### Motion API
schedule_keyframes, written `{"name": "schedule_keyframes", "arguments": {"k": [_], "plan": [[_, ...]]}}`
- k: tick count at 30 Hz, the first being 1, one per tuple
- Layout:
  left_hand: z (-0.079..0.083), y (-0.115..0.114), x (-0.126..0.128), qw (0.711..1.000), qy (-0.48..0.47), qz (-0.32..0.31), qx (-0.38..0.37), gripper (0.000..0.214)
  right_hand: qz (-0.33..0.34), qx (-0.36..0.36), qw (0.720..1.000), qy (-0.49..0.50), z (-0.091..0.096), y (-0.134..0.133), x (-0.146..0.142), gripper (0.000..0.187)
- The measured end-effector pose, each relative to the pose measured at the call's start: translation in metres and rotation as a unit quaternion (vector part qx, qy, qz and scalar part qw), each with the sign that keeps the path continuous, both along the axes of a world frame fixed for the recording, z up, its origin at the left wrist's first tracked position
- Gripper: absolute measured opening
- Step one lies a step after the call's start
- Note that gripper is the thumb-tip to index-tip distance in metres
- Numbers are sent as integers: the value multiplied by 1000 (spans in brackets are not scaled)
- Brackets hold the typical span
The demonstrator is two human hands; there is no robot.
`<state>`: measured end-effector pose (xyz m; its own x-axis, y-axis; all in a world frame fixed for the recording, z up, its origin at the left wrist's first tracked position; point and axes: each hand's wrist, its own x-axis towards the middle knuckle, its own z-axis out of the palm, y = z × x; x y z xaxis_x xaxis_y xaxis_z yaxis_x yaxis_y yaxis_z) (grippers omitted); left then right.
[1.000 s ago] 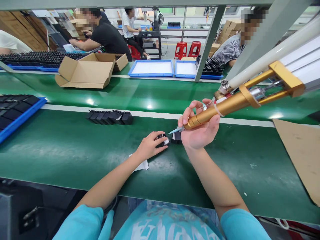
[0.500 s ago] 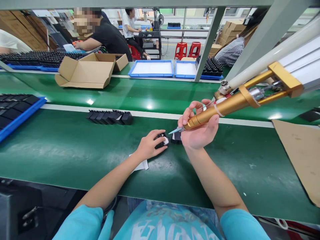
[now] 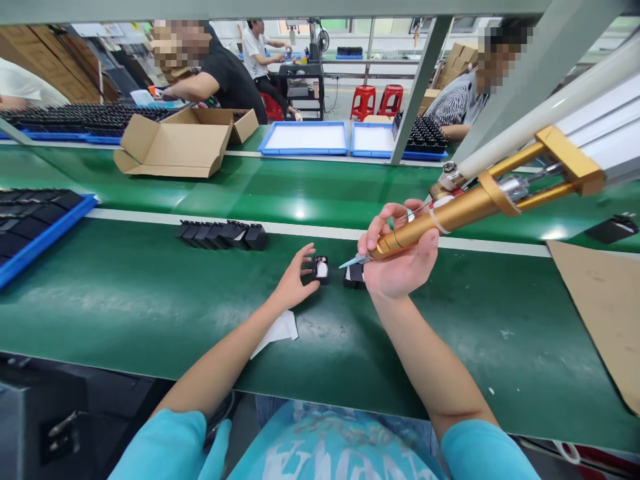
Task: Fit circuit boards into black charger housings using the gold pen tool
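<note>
My left hand (image 3: 296,280) is open beside a small black case (image 3: 321,269) with white material inside, its fingers spread at the case's left edge. Whether a fingertip touches the case I cannot tell. My right hand (image 3: 400,257) is wrapped around a gold glue dispenser (image 3: 415,233), whose pale blue nozzle points left and down. A second black case (image 3: 353,275) lies below the nozzle, partly hidden by my right hand. White paper (image 3: 280,330) rests on the green table near my left wrist.
A row of black cases (image 3: 220,235) stands at the back left. Further left is a blue tray (image 3: 55,233) filled with black cases. Brown cardboard (image 3: 600,313) lies at right. An opened carton (image 3: 173,143) sits beyond. Co-workers sit across the line.
My left hand has loosened from the small black case and drawn slightly left, uncovering it. My right hand and the dispenser have hardly moved.
</note>
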<state>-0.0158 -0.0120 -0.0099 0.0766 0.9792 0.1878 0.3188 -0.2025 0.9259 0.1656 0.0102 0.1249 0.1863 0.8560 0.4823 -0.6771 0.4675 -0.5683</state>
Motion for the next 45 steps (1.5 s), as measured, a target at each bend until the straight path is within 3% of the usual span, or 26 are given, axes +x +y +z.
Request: {"name": "schedule_keyframes", "arguments": {"k": [5,8,10,13,17,20,24,25,28,33,36,39,45], "plan": [[9,9,-9,957,-282,33,-56,40,6,5,1000,7,0,0,0,36],[18,7,-9,932,-349,37,-87,26,3,3,1000,5,0,0,0,37],[21,6,-8,931,-351,30,-99,19,-3,-3,1000,-1,1,0,0,38],[19,6,-7,946,-309,25,-89,12,-9,-10,1000,-8,1,0,0,38],[12,6,-7,987,-142,76,-21,24,-9,-10,1000,-6,2,0,0,37],[6,4,-1,993,-54,98,22,32,-13,-10,1000,-10,1,0,0,37],[0,1,14,997,31,65,18,85,-11,-7,1000,-11,1,0,-1,36],[-1,2,16,997,52,54,14,90,-9,-6,1000,-10,1,0,-1,36],[1,6,8,998,56,-3,9,79,-7,-1,1000,-3,1,0,-1,35],[11,10,-24,991,17,-134,-18,66,-10,-4,1000,-8,1,0,0,35],[14,10,-28,994,11,-93,-55,49,-13,-4,1000,-8,1,1,0,35],[14,8,-20,997,24,-10,-69,51,-8,3,1000,-3,0,1,0,34],[18,-1,-11,983,180,7,35,42,-5,-2,1000,-7,-1,1,0,33]]}}
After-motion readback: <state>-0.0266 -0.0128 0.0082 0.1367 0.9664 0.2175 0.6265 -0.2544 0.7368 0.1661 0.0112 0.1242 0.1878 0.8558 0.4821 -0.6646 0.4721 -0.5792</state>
